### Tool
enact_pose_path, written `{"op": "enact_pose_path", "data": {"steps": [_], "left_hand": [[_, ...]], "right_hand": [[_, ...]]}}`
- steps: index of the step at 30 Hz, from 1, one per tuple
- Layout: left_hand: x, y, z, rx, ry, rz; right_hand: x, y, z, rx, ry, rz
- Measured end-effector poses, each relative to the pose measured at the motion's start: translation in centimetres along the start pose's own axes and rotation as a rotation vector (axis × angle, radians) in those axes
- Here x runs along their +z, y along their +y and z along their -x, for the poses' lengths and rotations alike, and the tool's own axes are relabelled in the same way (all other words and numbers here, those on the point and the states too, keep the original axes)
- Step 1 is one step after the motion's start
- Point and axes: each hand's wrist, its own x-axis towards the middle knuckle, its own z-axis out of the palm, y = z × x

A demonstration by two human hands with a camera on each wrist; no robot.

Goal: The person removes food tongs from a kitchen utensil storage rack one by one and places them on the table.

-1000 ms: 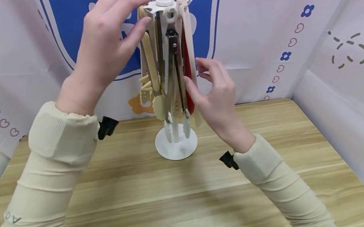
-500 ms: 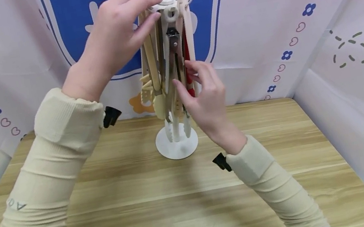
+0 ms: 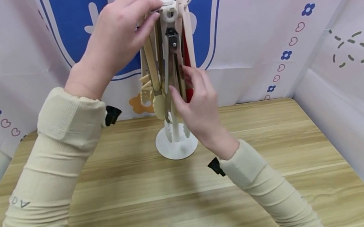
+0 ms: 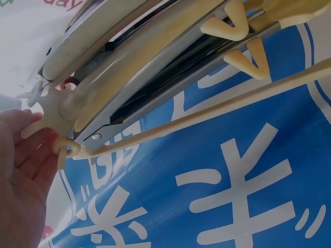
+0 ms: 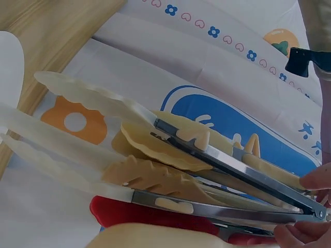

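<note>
A white utensil stand (image 3: 178,148) on the table carries several hanging kitchen tools. My left hand (image 3: 117,35) holds the white hub (image 4: 54,106) at its top, thumb and fingers (image 4: 39,160) on either side of one prong. At the front hang metal tongs (image 3: 175,52) with pale scalloped tips, their two arms spread in the right wrist view. Around these tongs (image 5: 232,163) my right hand (image 3: 200,106) is loosely cupped, thumb on one side and fingers (image 5: 295,235) on the other. Whether the fingertips touch the metal I cannot tell.
Beside the front tongs hang a red tool (image 5: 155,214), cream tongs (image 3: 151,66) and a cream-headed utensil (image 5: 155,144). Behind the wooden table (image 3: 140,210) is a printed cloth (image 3: 242,38). A white side panel (image 3: 353,132) borders the right.
My right hand has moved left from beside the stand to around the front tongs. My left hand has moved right onto the hub, its fingers now over it.
</note>
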Motion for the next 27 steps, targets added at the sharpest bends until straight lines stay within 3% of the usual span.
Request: {"op": "enact_pose_path", "data": {"steps": [13, 23, 27], "left_hand": [[0.5, -0.1, 0.3, 0.007, 0.029, -0.004], [0.4, -0.1, 0.4, 0.082, 0.048, -0.040], [0.4, -0.1, 0.4, 0.063, 0.047, -0.020]], "right_hand": [[1.5, 0.1, 0.5, -0.011, 0.052, 0.175], [2.1, 0.2, 0.7, 0.027, 0.019, 0.251], [2.5, 0.4, 0.9, 0.051, 0.015, 0.280]]}}
